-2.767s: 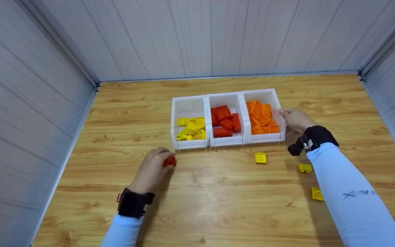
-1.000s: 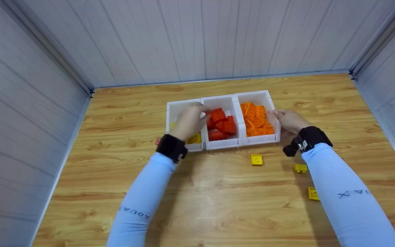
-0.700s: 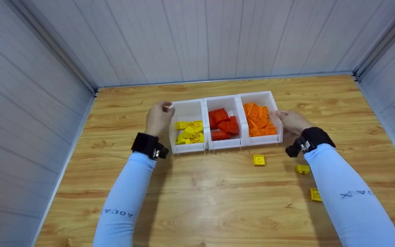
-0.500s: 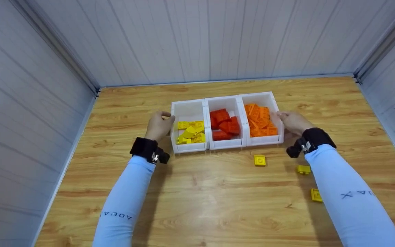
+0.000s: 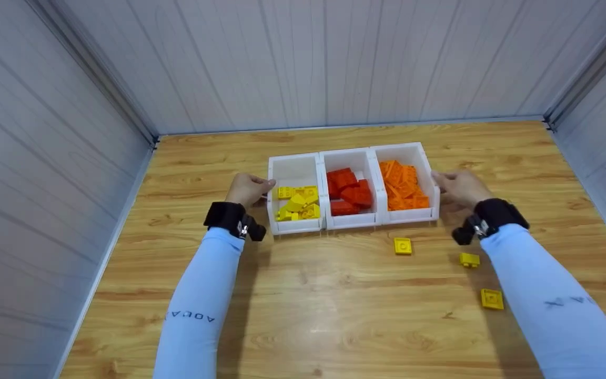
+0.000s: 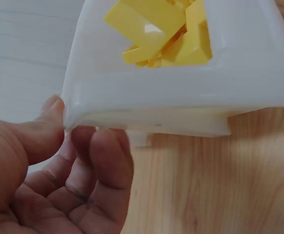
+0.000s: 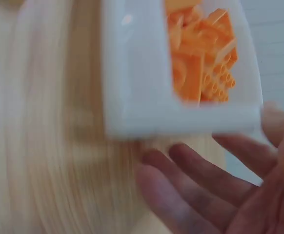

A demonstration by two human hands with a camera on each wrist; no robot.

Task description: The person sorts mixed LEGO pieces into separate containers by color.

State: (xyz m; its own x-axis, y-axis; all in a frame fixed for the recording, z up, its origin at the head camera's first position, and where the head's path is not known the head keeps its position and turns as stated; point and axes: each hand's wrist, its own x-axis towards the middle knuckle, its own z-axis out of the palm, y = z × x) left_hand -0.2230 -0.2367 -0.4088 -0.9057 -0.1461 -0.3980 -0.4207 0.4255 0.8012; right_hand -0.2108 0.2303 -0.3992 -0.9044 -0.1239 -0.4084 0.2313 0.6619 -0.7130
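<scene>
Three white bins stand joined in a row. Several yellow bricks [image 5: 299, 202] lie in the left bin [image 5: 292, 167], red bricks [image 5: 349, 190] in the middle bin [image 5: 349, 157], orange bricks [image 5: 403, 185] in the right bin [image 5: 412, 215]. My left hand [image 5: 246, 189] holds the left bin's outer side; in the left wrist view its thumb [image 6: 44, 129] presses the wall while curled fingers [image 6: 110, 156] reach under the base edge. At the opposite end my right hand [image 5: 461, 188] grips the right bin, thumb at the wall and index finger [image 7: 247, 152] below it. The other right fingers are spread and blurred.
Three loose yellow pieces lie on the wooden table [image 5: 303, 326]: a square one [image 5: 402, 246] in front of the bins, a brick [image 5: 470, 260] by the right wrist, another square [image 5: 492, 299] nearer me. A pale panel wall [image 5: 303, 63] rises behind; side walls flank the table.
My left hand, which held a red brick in front of the bins, passed over them and now holds the left bin's side without that brick. My right wrist has shifted slightly right.
</scene>
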